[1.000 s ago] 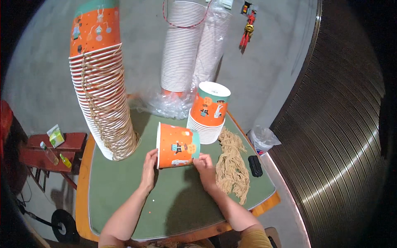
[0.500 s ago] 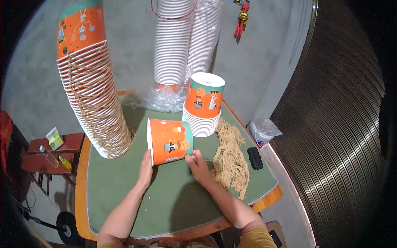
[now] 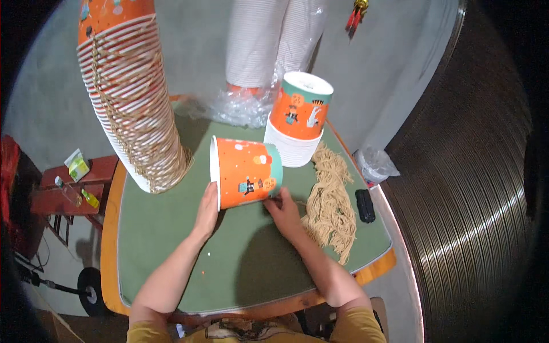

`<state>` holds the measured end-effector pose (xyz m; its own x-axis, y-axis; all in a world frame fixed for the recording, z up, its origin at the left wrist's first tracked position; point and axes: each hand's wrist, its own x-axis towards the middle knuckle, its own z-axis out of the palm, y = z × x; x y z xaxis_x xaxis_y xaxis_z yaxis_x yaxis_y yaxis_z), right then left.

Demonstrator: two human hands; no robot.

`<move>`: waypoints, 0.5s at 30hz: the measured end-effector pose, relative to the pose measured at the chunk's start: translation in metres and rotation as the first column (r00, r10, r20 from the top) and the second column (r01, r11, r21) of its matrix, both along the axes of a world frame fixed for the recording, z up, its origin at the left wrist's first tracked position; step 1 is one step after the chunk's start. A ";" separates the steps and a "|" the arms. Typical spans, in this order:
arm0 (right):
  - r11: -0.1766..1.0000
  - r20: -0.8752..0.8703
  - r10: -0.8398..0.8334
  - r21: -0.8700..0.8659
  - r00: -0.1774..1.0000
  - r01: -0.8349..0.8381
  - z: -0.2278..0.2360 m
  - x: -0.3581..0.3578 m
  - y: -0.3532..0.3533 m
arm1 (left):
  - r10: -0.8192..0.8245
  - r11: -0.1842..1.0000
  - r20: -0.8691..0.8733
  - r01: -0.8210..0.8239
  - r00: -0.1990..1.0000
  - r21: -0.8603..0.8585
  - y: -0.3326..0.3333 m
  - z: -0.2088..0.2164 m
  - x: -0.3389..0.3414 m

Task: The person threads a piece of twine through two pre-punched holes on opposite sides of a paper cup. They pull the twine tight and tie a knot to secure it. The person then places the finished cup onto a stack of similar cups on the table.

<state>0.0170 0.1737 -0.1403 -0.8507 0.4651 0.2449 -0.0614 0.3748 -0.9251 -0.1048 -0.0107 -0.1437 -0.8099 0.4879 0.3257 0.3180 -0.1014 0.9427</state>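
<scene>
An orange paper bucket (image 3: 243,171) with a teal band round its base and cartoon figures lies tilted on its side in front of me, its white rim toward the left. My left hand (image 3: 207,212) grips it at the rim, with some fingers hidden by the wall. My right hand (image 3: 285,211) is closed at the lower edge of the base end, its fingertips partly under the bucket. Just right of that hand lies a long bundle of beige string (image 3: 331,206). Behind, a short stack of the same buckets (image 3: 300,114) stands upside down.
A tall leaning stack of buckets wound with string (image 3: 134,108) rises at the left. White stacks in plastic wrap (image 3: 254,46) stand behind the green-topped table (image 3: 166,251). A black case (image 3: 365,206) lies near its right edge. A red bench (image 3: 68,197) holds bottles.
My view has shifted, so the stacks sit differently in the picture. The bucket remains in my hands, and my right hand's fingertips have slid further under its base edge.
</scene>
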 end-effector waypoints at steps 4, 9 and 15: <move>0.997 -0.070 -0.019 -0.074 0.997 0.014 -0.008 0.000 -0.001 | 0.003 1.000 0.046 -0.002 0.999 -0.005 -0.003 -0.008 -0.002; 0.997 -0.134 -0.063 -0.058 0.989 0.056 0.004 0.005 -0.007 | -0.101 0.954 0.288 0.011 0.952 0.298 0.002 -0.001 0.003; 0.993 -0.233 -0.099 -0.087 0.967 0.080 0.012 0.010 -0.006 | -0.121 0.961 0.120 0.086 0.985 0.263 -0.001 0.017 0.013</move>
